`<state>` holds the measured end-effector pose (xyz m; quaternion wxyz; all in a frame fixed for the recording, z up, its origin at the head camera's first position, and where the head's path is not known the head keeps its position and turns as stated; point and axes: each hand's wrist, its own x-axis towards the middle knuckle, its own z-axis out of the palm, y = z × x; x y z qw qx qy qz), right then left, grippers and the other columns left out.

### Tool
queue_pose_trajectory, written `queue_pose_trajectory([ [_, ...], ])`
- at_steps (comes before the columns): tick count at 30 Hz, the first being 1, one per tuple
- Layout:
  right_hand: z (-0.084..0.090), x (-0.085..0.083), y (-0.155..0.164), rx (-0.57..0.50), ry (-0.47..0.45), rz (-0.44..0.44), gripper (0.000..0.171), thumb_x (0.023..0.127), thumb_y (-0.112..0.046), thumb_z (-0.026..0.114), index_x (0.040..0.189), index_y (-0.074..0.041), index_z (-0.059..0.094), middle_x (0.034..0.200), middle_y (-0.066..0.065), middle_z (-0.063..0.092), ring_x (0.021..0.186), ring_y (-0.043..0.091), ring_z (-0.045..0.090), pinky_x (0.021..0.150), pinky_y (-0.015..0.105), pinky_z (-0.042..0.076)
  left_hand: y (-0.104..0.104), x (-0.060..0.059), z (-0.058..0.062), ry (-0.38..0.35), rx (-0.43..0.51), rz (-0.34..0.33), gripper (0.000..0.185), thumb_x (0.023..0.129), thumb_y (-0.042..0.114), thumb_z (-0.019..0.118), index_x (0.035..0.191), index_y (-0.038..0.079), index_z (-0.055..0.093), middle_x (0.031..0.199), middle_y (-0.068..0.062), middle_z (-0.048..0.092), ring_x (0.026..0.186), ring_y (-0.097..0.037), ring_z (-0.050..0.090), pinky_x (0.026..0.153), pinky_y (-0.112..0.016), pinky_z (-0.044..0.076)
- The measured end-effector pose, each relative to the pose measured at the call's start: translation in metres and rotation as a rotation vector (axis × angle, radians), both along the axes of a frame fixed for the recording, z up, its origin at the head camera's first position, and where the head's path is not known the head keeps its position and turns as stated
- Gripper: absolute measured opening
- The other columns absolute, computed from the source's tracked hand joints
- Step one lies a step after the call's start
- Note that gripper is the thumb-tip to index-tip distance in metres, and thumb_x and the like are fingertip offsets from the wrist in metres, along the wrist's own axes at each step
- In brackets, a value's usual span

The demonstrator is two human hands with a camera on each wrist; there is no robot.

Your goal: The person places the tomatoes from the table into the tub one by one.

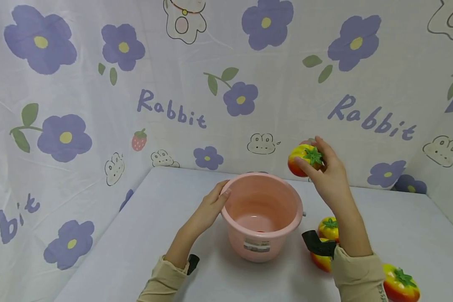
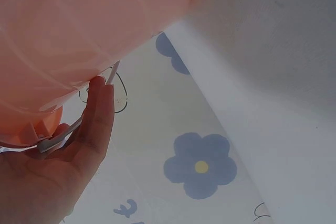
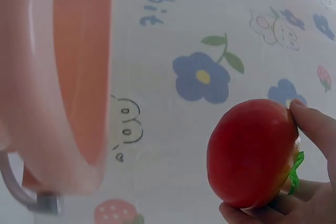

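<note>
A pink plastic bucket [image 1: 262,247] stands upright on the table. My left hand [image 1: 210,205] holds its rim at the left, thumb over the edge and fingers outside. In the left wrist view those fingers [image 2: 100,114] lie against the outer wall beside the pale handle [image 2: 58,139]. Up in the air, right of the bucket and higher than its rim, my right hand [image 1: 330,176] grips a yellow-and-red toy tomato [image 1: 300,161] with a green leafy top. Its red underside faces the right wrist camera. A small red patch shows at the bucket's bottom, mostly hidden by the front rim.
On the table [image 1: 136,260], right of the bucket, lie more toy tomatoes: one [image 1: 327,226] behind another [image 1: 321,261], partly covered by the right wrist's black strap piece [image 1: 318,245], and one [image 1: 400,283] near the right sleeve. A patterned cloth [image 1: 226,54] hangs behind.
</note>
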<state>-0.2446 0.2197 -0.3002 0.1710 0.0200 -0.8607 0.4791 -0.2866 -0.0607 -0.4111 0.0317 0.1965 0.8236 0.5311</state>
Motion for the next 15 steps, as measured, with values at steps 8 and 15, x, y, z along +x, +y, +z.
queue_pose_trajectory([
  [8, 0.004, -0.003, -0.02, 0.011, 0.015, 0.05, 0.078, 0.094, -0.034, 0.063, 0.157, -0.019, 0.02, 0.157, 0.014, 0.035, 0.141, 0.038, 0.038, 0.111, 0.05, 0.039, 0.001, 0.001, 0.002, -0.001, -0.003, 0.003, 0.051, 0.103, 0.046, 0.037, 0.149, 0.023, 0.036, 0.152, -0.004, 0.045, 0.14, -0.026, 0.044, 0.112, -0.054, 0.039],
  [15, 0.009, -0.006, -0.036, -0.004, -0.003, 0.103, 0.077, 0.093, -0.036, 0.065, 0.156, -0.021, 0.022, 0.156, 0.011, 0.036, 0.141, 0.035, 0.039, 0.113, 0.048, 0.038, 0.002, 0.002, 0.003, -0.001, 0.005, 0.007, 0.049, 0.104, 0.043, 0.038, 0.149, 0.022, 0.036, 0.151, -0.005, 0.046, 0.139, -0.027, 0.045, 0.111, -0.055, 0.039],
])
